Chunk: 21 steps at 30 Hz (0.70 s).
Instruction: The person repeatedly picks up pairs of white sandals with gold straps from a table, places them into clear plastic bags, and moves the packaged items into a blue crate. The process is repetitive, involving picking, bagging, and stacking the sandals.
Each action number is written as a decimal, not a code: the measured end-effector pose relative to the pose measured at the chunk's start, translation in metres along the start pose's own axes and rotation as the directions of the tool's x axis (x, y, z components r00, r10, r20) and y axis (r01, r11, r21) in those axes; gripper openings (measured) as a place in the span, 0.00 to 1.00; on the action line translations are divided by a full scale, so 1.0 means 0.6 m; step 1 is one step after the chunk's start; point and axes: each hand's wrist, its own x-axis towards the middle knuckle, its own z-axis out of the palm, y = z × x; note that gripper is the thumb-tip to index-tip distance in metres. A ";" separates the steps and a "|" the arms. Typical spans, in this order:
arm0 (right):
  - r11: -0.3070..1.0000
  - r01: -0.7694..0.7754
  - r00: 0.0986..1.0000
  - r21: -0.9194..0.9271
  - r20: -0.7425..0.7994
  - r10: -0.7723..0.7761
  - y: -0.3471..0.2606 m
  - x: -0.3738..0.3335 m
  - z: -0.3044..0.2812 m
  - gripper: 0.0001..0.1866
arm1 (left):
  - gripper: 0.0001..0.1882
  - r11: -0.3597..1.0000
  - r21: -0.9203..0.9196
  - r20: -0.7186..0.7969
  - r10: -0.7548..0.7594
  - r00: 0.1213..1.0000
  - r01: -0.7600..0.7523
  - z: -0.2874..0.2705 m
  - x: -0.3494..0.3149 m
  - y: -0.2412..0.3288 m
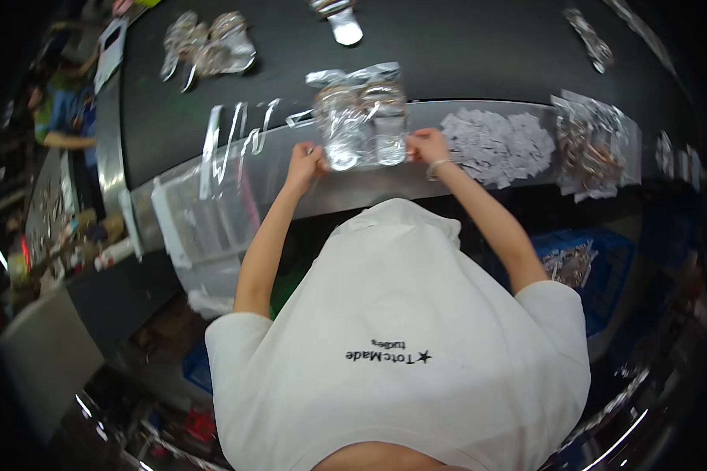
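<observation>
A clear plastic bag (361,118) lies in front of me at the edge of the dark belt, holding what looks like a pair of sandals with shiny silver soles. My left hand (306,165) pinches its lower left corner, fingers closed. At the opposite lower corner, my right hand (428,146) also has its fingers closed on the bag. Just right of that hand spreads a heap of small white paper slips (495,145). Farther right is a stack of filled clear bags (593,149).
Across the dark belt (448,55) lie more silver sandals (212,47) and a single one (344,22). Flat clear plastic bags (208,216) hang over the left edge. A blue crate (609,275) sits low at right. Another person (71,110) works at far left.
</observation>
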 end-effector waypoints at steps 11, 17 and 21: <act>0.835 0.319 0.939 0.448 -0.031 -0.342 -0.126 -0.044 -0.146 0.16 | 0.12 0.867 0.036 0.291 0.466 0.835 -0.497 0.202 -0.062 0.235; 0.480 0.548 0.820 0.684 -0.329 -0.468 -0.161 -0.146 -0.550 0.19 | 0.21 0.502 0.106 0.555 0.686 0.470 -0.858 0.289 -0.208 0.341; 0.611 0.651 0.744 0.450 -0.538 -0.397 -0.117 -0.176 -0.809 0.18 | 0.18 0.640 0.481 0.231 0.567 0.791 -0.600 0.166 -0.132 0.214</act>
